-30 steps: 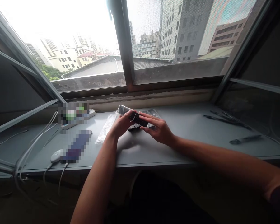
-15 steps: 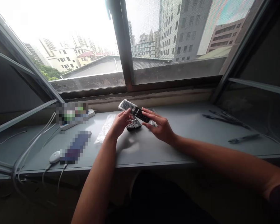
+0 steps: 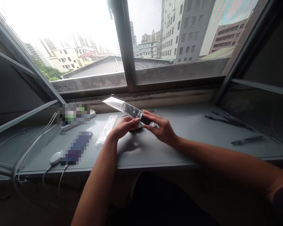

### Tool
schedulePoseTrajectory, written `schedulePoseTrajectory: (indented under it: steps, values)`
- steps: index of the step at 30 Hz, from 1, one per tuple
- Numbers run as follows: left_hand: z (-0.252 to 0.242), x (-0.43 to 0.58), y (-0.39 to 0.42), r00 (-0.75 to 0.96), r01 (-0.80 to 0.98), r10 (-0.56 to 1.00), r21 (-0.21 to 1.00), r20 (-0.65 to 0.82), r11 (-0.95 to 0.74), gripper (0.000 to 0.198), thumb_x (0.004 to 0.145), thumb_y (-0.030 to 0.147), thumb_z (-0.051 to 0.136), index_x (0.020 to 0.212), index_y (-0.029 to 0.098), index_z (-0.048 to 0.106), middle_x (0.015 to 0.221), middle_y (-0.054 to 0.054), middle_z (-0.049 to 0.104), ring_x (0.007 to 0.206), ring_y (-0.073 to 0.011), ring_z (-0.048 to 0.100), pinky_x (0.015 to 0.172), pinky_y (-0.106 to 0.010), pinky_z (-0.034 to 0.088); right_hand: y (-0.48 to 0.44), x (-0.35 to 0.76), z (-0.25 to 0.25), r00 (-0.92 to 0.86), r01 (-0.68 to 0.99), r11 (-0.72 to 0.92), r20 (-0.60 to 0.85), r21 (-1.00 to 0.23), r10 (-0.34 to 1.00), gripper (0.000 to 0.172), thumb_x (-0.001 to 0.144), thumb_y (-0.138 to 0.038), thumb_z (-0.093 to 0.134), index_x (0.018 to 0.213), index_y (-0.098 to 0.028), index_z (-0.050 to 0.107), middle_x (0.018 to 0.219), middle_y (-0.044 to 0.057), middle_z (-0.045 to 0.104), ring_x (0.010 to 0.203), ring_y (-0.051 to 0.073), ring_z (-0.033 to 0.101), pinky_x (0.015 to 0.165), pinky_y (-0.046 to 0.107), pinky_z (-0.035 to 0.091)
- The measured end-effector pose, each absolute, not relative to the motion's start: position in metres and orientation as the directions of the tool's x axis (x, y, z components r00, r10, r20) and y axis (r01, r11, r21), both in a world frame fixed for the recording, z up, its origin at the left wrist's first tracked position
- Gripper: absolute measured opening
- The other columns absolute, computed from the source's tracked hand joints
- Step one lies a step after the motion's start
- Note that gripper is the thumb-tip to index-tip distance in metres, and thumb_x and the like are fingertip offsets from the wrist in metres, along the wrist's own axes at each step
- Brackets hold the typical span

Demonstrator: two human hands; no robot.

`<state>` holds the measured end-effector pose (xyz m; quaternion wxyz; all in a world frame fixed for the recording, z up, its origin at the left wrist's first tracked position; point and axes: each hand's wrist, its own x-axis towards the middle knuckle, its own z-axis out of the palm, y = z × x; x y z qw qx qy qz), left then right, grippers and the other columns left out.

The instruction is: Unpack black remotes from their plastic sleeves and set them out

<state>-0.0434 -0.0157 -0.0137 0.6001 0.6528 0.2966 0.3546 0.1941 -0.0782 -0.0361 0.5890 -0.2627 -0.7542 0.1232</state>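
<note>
A black remote control [image 3: 145, 119] is held up between my hands, partly inside a clear plastic sleeve [image 3: 119, 105] that runs up and to the left. My left hand [image 3: 125, 127] grips the sleeve and the remote's lower side. My right hand [image 3: 160, 129] pinches the remote's far end from the right. Below them, a second dark remote control [image 3: 135, 129] lies on the grey sill, mostly hidden by my hands. A flat clear plastic bag [image 3: 106, 130] lies left of my left hand.
Left on the sill are a white computer mouse [image 3: 55, 158], a blurred dark object [image 3: 77, 148], a white power strip [image 3: 68, 127] and white cables. Dark pens [image 3: 247, 140] lie at the right. An open window frame stands behind the sill.
The clear sleeve has risen from the sill into my hands and now covers part of the black remote, stretching up-left. The lower remote is more hidden by my hands.
</note>
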Motion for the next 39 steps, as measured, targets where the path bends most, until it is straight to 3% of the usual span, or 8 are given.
schedulePoseTrajectory:
  steps: [6, 12, 16, 19, 22, 27, 33, 39]
  values:
    - [-0.014, -0.040, -0.009, 0.335, -0.299, 0.938, 0.954, 0.092, 0.013, 0.054, 0.090, 0.069, 0.083, 0.100, 0.016, 0.078, 0.091, -0.008, 0.077, 0.076, -0.0182, 0.070, 0.063, -0.026, 0.050, -0.079, 0.194, -0.037, -0.171, 0.238, 0.820, 0.809, -0.520, 0.562, 0.057, 0.098, -0.025, 0.088, 0.153, -0.035, 0.073, 0.161, 0.006, 0.066, 0.147, 0.035, 0.067, 0.129, 0.055, 0.052]
    - [-0.014, -0.039, 0.000, -0.049, -0.481, 0.986, 0.861, 0.158, -0.162, 0.047, 0.104, 0.057, 0.071, 0.114, 0.012, 0.076, 0.102, -0.014, 0.082, 0.088, -0.0216, 0.078, 0.084, -0.032, 0.061, -0.077, 0.191, -0.040, -0.260, 0.231, 0.808, 0.765, -0.543, 0.589, 0.062, 0.095, -0.026, 0.091, 0.154, -0.034, 0.072, 0.161, 0.007, 0.066, 0.143, 0.035, 0.070, 0.113, 0.052, 0.066]
    - [-0.014, -0.038, 0.002, -0.139, -0.556, 0.984, 0.813, 0.111, -0.170, 0.034, 0.110, 0.047, 0.065, 0.115, 0.013, 0.070, 0.100, -0.014, 0.083, 0.086, -0.0232, 0.081, 0.091, -0.038, 0.064, -0.078, 0.190, -0.043, -0.386, 0.177, 0.851, 0.761, -0.494, 0.521, 0.073, 0.095, -0.022, 0.091, 0.162, -0.033, 0.064, 0.167, 0.009, 0.060, 0.151, 0.035, 0.063, 0.129, 0.053, 0.053]
    - [-0.014, -0.038, 0.002, -0.125, -0.611, 0.990, 0.782, 0.058, -0.123, 0.036, 0.109, 0.050, 0.068, 0.118, 0.015, 0.069, 0.102, -0.013, 0.083, 0.091, -0.0243, 0.083, 0.094, -0.038, 0.065, -0.080, 0.189, -0.045, -0.482, 0.135, 0.869, 0.735, -0.476, 0.477, 0.080, 0.098, -0.016, 0.085, 0.169, -0.036, 0.055, 0.174, 0.008, 0.051, 0.157, 0.034, 0.057, 0.132, 0.055, 0.049]
    - [-0.014, -0.036, 0.000, -0.050, -0.605, 0.997, 0.793, 0.058, -0.076, 0.041, 0.104, 0.055, 0.075, 0.115, 0.016, 0.069, 0.101, -0.013, 0.083, 0.093, -0.0246, 0.083, 0.095, -0.038, 0.066, -0.081, 0.188, -0.046, -0.487, 0.129, 0.868, 0.732, -0.480, 0.477, 0.082, 0.098, -0.018, 0.085, 0.170, -0.038, 0.052, 0.175, 0.008, 0.051, 0.157, 0.036, 0.057, 0.124, 0.054, 0.057]
    - [-0.017, -0.032, -0.010, 0.254, -0.451, 0.959, 0.893, 0.128, 0.000, 0.040, 0.096, 0.053, 0.085, 0.108, 0.016, 0.075, 0.108, -0.015, 0.083, 0.103, -0.0288, 0.082, 0.099, -0.041, 0.066, -0.079, 0.187, -0.047, -0.363, 0.149, 0.813, 0.734, -0.563, 0.574, 0.081, 0.098, -0.030, 0.088, 0.169, -0.038, 0.051, 0.167, 0.012, 0.057, 0.116, 0.028, 0.078, 0.091, 0.043, 0.075]
    - [-0.015, -0.033, -0.016, 0.464, -0.295, 0.879, 0.955, 0.107, 0.040, 0.041, 0.093, 0.051, 0.088, 0.107, 0.013, 0.082, 0.114, -0.016, 0.083, 0.099, -0.0277, 0.082, 0.089, -0.036, 0.065, -0.076, 0.189, -0.048, -0.300, 0.178, 0.770, 0.711, -0.613, 0.636, 0.056, 0.092, -0.038, 0.094, 0.142, -0.030, 0.069, 0.136, 0.010, 0.065, 0.101, 0.023, 0.075, 0.082, 0.039, 0.075]
    - [-0.014, -0.037, -0.020, 0.521, -0.183, 0.852, 0.982, 0.051, 0.053, 0.045, 0.088, 0.051, 0.091, 0.110, 0.011, 0.087, 0.108, -0.018, 0.085, 0.092, -0.0295, 0.082, 0.083, -0.036, 0.063, -0.076, 0.190, -0.047, -0.322, 0.190, 0.775, 0.707, -0.603, 0.630, 0.029, 0.090, -0.040, 0.094, 0.101, -0.025, 0.072, 0.106, 0.005, 0.067, 0.083, 0.020, 0.073, 0.072, 0.035, 0.071]
